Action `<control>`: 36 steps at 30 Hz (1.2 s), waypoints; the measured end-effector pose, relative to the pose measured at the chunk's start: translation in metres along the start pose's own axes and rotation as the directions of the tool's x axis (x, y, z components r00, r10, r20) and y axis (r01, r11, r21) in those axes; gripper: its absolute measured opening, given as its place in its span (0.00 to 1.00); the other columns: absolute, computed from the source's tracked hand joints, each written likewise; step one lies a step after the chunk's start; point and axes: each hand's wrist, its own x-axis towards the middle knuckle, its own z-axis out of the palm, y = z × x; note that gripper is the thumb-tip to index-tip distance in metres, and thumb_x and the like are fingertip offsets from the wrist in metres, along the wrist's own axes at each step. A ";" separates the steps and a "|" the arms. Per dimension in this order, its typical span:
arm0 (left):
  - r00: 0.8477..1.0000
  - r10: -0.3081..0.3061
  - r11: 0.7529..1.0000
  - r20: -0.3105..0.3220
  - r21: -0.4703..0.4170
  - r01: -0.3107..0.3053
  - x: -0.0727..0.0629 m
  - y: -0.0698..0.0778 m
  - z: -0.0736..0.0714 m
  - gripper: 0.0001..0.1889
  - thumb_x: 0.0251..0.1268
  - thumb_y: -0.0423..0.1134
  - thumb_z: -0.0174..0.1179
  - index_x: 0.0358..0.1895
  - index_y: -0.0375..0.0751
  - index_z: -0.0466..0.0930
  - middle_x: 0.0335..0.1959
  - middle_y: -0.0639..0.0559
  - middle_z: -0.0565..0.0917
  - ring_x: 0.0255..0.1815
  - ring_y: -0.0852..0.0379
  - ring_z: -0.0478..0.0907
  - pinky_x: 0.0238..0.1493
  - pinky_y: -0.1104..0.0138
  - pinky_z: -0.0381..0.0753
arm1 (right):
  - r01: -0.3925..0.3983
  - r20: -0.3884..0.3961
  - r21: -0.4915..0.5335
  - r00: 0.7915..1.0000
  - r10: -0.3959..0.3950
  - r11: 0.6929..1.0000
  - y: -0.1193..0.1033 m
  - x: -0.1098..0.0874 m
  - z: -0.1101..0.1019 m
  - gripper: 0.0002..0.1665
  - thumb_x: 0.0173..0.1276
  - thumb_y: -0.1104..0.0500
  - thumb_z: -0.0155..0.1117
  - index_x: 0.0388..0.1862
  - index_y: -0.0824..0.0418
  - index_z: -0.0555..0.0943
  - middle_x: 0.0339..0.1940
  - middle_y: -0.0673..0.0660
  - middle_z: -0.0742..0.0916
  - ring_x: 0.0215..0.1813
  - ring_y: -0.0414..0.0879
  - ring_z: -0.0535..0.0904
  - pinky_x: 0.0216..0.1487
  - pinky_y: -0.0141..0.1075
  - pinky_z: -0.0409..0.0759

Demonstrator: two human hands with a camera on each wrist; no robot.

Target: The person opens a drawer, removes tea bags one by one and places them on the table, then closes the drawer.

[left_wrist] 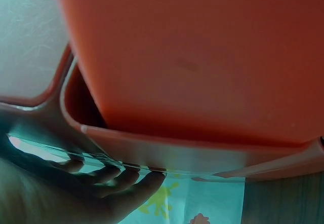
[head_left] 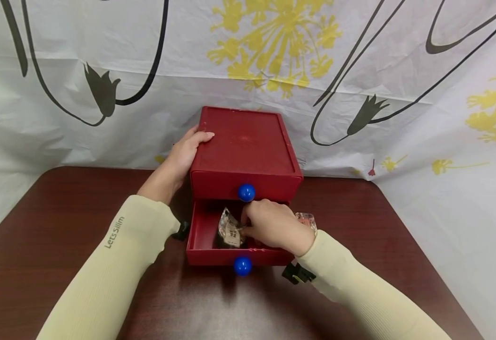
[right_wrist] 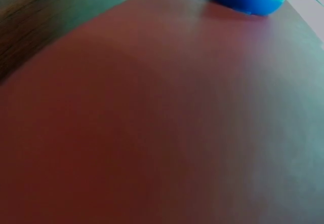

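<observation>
A red two-drawer box stands on the table, its lower drawer pulled out. My left hand rests against the box's left side, thumb over the top edge; in the left wrist view its fingers lie extended along that side. Over the open drawer, my right hand pinches the right edge of a small printed packet, tan and clear with dark lettering. The packet is tilted up inside the drawer. The drawer's right part is hidden behind this hand. Only a red drawer front fills the right wrist view.
Blue round knobs sit on the upper drawer and the lower one. A second clear packet with red print shows beyond my right wrist, at the drawer's right side. A patterned white cloth hangs behind the dark wooden table.
</observation>
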 end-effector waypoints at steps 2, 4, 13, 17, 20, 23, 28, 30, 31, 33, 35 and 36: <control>1.000 0.001 1.000 0.000 -0.004 -0.001 -0.001 0.001 0.000 0.36 0.76 0.51 0.43 0.83 0.61 0.43 0.77 0.47 0.63 0.73 0.48 0.63 0.78 0.53 0.59 | 0.002 0.002 0.005 1.000 -0.002 1.000 0.000 0.000 0.000 0.08 0.64 0.49 0.73 0.27 0.46 0.85 0.24 0.45 0.84 0.31 0.41 0.78 0.28 0.40 0.76; 1.000 0.004 1.000 0.002 -0.012 -0.004 -0.001 0.001 0.000 0.36 0.76 0.51 0.44 0.83 0.60 0.43 0.77 0.47 0.63 0.73 0.48 0.64 0.78 0.53 0.59 | 0.005 0.002 0.007 1.000 -0.005 1.000 0.000 0.000 0.000 0.11 0.64 0.49 0.73 0.24 0.45 0.84 0.23 0.44 0.83 0.31 0.41 0.77 0.28 0.40 0.75; 1.000 0.009 1.000 0.007 -0.010 -0.009 -0.001 0.001 0.000 0.36 0.76 0.51 0.44 0.83 0.60 0.43 0.77 0.47 0.63 0.74 0.48 0.63 0.78 0.53 0.59 | 0.086 -0.019 0.036 0.996 -0.085 0.996 0.002 -0.001 0.001 0.19 0.66 0.53 0.71 0.15 0.48 0.79 0.15 0.42 0.74 0.27 0.40 0.72 0.25 0.35 0.67; 1.000 0.004 1.000 0.008 -0.011 -0.004 0.000 0.001 -0.001 0.36 0.76 0.51 0.43 0.83 0.61 0.43 0.77 0.47 0.63 0.73 0.48 0.63 0.77 0.53 0.60 | 0.133 -0.035 0.021 0.991 -0.132 0.991 0.004 -0.002 0.001 0.23 0.67 0.55 0.69 0.12 0.47 0.74 0.13 0.41 0.70 0.24 0.38 0.68 0.24 0.33 0.63; 1.000 0.002 1.000 0.010 -0.012 -0.002 0.000 0.001 0.000 0.36 0.76 0.52 0.43 0.83 0.61 0.43 0.77 0.48 0.62 0.73 0.49 0.64 0.77 0.53 0.60 | 0.167 -0.046 -0.005 0.985 -0.167 0.986 0.005 -0.004 0.001 0.26 0.68 0.56 0.68 0.11 0.45 0.69 0.13 0.40 0.67 0.23 0.37 0.65 0.23 0.32 0.60; 1.000 0.002 1.000 0.008 -0.014 -0.002 0.001 0.001 0.000 0.36 0.76 0.51 0.43 0.83 0.61 0.42 0.78 0.47 0.62 0.74 0.49 0.63 0.77 0.53 0.59 | 0.193 -0.054 -0.025 0.979 -0.194 0.981 0.007 -0.006 0.000 0.27 0.69 0.57 0.67 0.12 0.45 0.67 0.14 0.41 0.65 0.23 0.37 0.63 0.22 0.31 0.58; 1.000 0.003 1.000 0.008 -0.010 -0.003 0.000 0.001 -0.001 0.36 0.76 0.51 0.44 0.83 0.60 0.42 0.78 0.47 0.62 0.74 0.48 0.63 0.78 0.53 0.59 | 0.238 -0.070 -0.075 0.967 -0.244 0.968 0.010 -0.010 -0.001 0.24 0.69 0.55 0.67 0.14 0.45 0.69 0.14 0.41 0.66 0.22 0.36 0.63 0.22 0.30 0.59; 1.000 0.005 1.000 0.010 -0.012 -0.005 0.000 0.001 -0.001 0.36 0.76 0.51 0.44 0.83 0.60 0.42 0.77 0.47 0.62 0.74 0.48 0.63 0.78 0.53 0.59 | 0.260 -0.077 -0.103 0.960 -0.269 0.960 0.011 -0.012 -0.002 0.22 0.69 0.53 0.68 0.16 0.45 0.71 0.14 0.41 0.67 0.21 0.36 0.63 0.22 0.29 0.60; 1.000 0.005 1.000 0.011 -0.012 -0.005 0.000 0.001 -0.001 0.36 0.76 0.51 0.44 0.83 0.60 0.42 0.77 0.47 0.62 0.73 0.48 0.63 0.77 0.53 0.59 | 0.271 -0.082 -0.117 0.956 -0.281 0.955 0.011 -0.013 -0.002 0.21 0.69 0.53 0.69 0.17 0.46 0.72 0.14 0.41 0.68 0.21 0.36 0.63 0.23 0.29 0.60; 1.000 0.008 1.000 0.010 -0.013 -0.008 0.001 0.001 -0.001 0.36 0.76 0.51 0.44 0.83 0.60 0.42 0.77 0.47 0.63 0.73 0.48 0.63 0.77 0.53 0.59 | 0.285 -0.093 -0.141 0.950 -0.299 0.948 0.012 -0.015 -0.002 0.19 0.68 0.53 0.69 0.19 0.46 0.73 0.15 0.41 0.69 0.21 0.36 0.64 0.23 0.29 0.62; 1.000 0.011 1.000 0.012 -0.011 -0.011 0.001 0.001 -0.001 0.36 0.76 0.51 0.43 0.83 0.60 0.42 0.77 0.46 0.63 0.73 0.48 0.63 0.78 0.53 0.59 | 0.290 -0.105 -0.161 0.945 -0.308 0.943 0.014 -0.016 0.000 0.17 0.69 0.53 0.69 0.21 0.46 0.74 0.15 0.41 0.70 0.21 0.36 0.64 0.22 0.29 0.63; 1.000 0.014 1.000 0.013 -0.011 -0.013 0.001 0.000 -0.001 0.36 0.76 0.51 0.43 0.83 0.59 0.42 0.77 0.46 0.63 0.73 0.48 0.64 0.78 0.53 0.59 | 0.290 -0.113 -0.168 0.944 -0.311 0.942 0.014 -0.016 0.001 0.16 0.69 0.53 0.69 0.21 0.46 0.75 0.15 0.41 0.71 0.21 0.36 0.65 0.22 0.29 0.64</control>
